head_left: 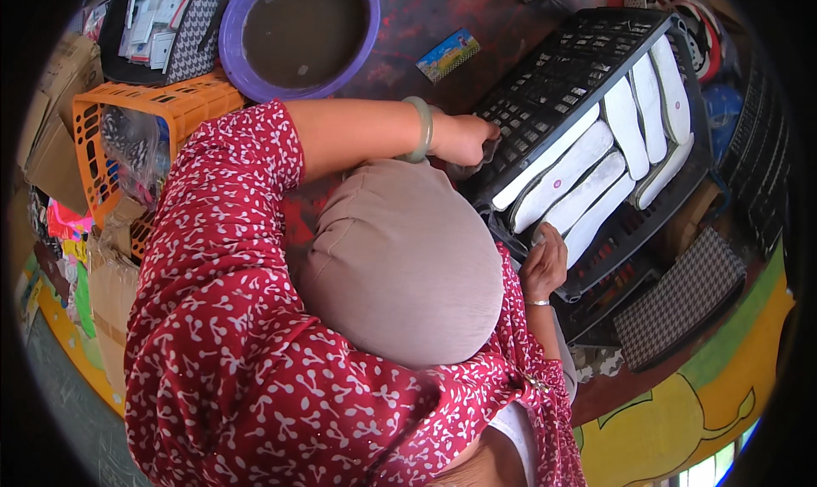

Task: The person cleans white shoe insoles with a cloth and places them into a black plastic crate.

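A black plastic crate [562,91] lies tipped on its side at the right, with several white insoles [587,189] packed across its open side. The insoles have dark edges, and some carry a small pink mark. My left hand [461,139], below a pale green bangle [419,130], is closed in a fist against the crate's near corner; what its fingers grip is hidden. Beside the lower ends of the insoles, my right hand [545,267] has its fingers curled together. A small pale bit shows at its fingertips, too small to name.
A purple basin [372,28] of murky water stands at the top, next to an orange crate [170,96] with bagged things. Near the basin lies a small colourful card [448,55]. Houndstooth-patterned boxes [679,300] sit at the lower right and upper left. Cardboard [115,291] stands at the left.
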{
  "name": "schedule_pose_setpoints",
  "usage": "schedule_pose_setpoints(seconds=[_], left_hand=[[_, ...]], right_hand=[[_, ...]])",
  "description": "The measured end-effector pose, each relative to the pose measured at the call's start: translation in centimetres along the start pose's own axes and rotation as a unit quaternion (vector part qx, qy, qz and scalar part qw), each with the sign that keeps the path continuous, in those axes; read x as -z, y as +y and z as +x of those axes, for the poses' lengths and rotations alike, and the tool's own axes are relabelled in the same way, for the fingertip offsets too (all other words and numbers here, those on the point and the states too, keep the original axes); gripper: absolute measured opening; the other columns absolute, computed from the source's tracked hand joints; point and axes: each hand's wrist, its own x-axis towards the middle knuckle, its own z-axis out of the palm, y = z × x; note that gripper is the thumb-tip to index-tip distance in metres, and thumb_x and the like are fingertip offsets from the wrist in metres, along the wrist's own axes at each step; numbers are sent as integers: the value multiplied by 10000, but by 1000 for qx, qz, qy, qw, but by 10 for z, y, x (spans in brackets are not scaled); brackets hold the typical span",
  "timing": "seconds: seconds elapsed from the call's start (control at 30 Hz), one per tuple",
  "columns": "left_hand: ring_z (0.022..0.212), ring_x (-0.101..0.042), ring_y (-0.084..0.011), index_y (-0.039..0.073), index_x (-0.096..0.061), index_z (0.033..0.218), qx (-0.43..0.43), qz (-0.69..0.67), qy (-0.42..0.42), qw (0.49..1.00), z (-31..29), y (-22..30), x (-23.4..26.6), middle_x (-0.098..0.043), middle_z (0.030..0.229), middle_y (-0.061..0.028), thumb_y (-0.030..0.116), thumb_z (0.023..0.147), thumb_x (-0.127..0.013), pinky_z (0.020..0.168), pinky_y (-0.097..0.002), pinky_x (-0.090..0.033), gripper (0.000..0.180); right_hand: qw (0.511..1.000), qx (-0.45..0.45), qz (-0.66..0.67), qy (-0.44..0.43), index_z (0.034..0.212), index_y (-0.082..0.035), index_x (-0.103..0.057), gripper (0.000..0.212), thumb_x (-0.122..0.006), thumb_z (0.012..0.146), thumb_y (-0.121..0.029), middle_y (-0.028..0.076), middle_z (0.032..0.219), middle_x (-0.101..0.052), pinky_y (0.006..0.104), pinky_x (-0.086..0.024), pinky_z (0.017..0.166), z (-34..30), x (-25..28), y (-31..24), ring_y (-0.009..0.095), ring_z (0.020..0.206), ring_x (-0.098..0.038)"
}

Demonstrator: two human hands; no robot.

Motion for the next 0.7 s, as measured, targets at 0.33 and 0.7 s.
schedule_pose_setpoints(seconds=[0.33, 0.7], left_hand=[[936, -578, -381, -22, -508, 1050, -156, 65, 6, 986, -25, 27, 10, -594, 979, -247, 57, 720, -528, 795, -423, -450, 339], [859, -574, -431, -66, -442, 1014, -183, 88, 62, 977, -15, -4, -5, -582, 828, -299, 37, 727, -482, 734, -484, -455, 308]], right_hand=[[1000, -3, 10, 4, 951, -1, -625, 213, -462, 826, -60, 166, 965, -634, 370, -495, 770, 3, -4, 0, 318, 877, -614], [1000, -5, -10, -4, 961, 0, -617, 212, -462, 826, -55, 177, 949, -630, 373, -492, 776, -5, -2, -9, 335, 870, -613]])
